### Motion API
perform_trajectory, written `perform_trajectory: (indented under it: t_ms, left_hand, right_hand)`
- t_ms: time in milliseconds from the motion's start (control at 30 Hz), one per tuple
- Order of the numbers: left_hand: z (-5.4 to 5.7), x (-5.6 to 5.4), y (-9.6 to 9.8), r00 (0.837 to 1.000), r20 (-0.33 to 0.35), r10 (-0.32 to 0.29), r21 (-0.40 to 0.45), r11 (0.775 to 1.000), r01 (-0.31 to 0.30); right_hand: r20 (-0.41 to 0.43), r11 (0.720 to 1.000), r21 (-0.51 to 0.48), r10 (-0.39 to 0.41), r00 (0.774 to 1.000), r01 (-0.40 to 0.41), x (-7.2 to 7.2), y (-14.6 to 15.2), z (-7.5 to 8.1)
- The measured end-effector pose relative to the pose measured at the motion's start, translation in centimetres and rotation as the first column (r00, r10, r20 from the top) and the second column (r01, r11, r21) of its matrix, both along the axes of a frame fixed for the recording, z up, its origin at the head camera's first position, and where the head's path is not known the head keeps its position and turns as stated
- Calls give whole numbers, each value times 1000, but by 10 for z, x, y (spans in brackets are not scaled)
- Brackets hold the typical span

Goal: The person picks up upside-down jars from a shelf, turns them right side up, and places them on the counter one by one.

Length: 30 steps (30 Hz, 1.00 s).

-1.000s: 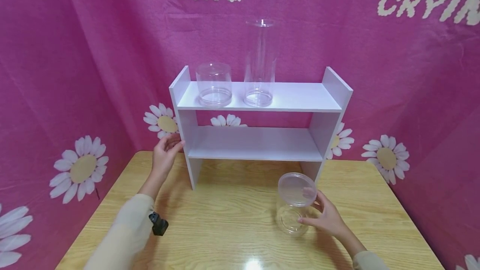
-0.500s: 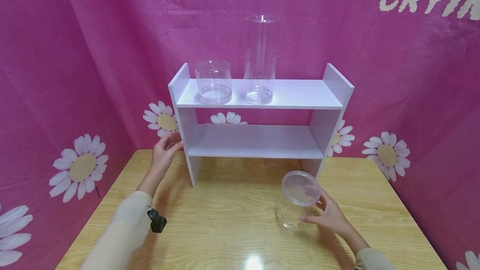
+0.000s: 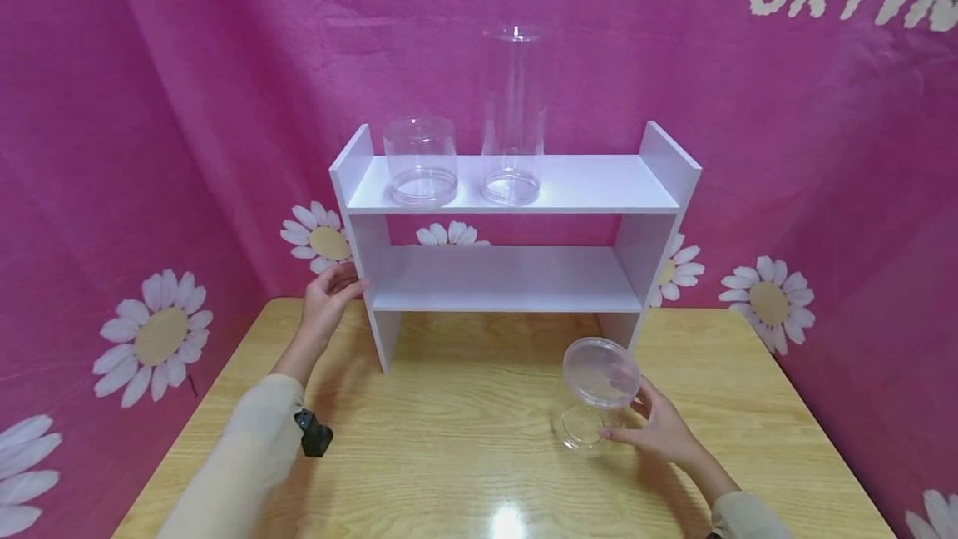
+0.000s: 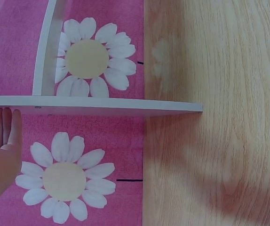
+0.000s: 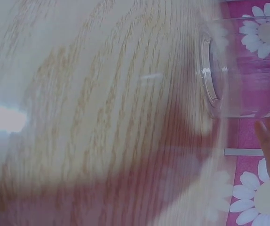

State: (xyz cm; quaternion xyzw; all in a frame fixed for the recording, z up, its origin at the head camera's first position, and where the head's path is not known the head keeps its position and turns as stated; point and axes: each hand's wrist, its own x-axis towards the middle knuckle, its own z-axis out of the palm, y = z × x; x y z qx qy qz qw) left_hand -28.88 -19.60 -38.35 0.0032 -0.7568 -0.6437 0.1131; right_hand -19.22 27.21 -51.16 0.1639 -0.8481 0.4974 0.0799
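My right hand [image 3: 662, 431] grips a clear round jar [image 3: 601, 373] by its right side, thumb in front and fingers behind. A translucent lid covers its top. In the right wrist view the jar [image 5: 248, 70] shows its ringed base close to the tabletop; whether it touches I cannot tell. My left hand [image 3: 322, 310] touches the left side panel of a white two-tier shelf [image 3: 509, 277]. In the left wrist view, extended fingertips [image 4: 6, 120] meet that panel's outer face. On the upper tier stand a short wide clear jar [image 3: 421, 160] and a tall clear jar [image 3: 513, 115].
The shelf stands at the back of a wooden table [image 3: 456, 431], in front of a pink curtain [image 3: 224, 65] with daisies and letters. A black wrist camera [image 3: 314, 435] sits on the left sleeve.
The jar in my right hand has shifted slightly to the right and away, its lid leaning a bit more to the right. My left hand stays at the shelf panel. The head view tilted slightly.
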Motion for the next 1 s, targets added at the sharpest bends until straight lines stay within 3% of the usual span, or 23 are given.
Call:
perform_trajectory:
  t_ms: [200, 400, 800, 1000]
  left_hand:
    - [-1, -1, 0, 1000, -10, -13, 13, 1000, 13]
    - [-4, -3, -1, 1000, 6, -8, 58, 998, 8]
    - [-7, -2, -1, 1000, -9, -6, 110, 994, 7]
    - [-7, -5, -1, 1000, -11, -4, 89, 996, 5]
  right_hand:
    - [-15, 999, -17, 33, 999, -33, 1, 6, 7]
    - [-90, 993, -52, 98, 991, -103, -1, 17, 27]
    - [-186, 981, 0, 191, 964, -194, -5, 20, 81]
    - [-227, 969, 70, 248, 942, -239, -6, 14, 110]
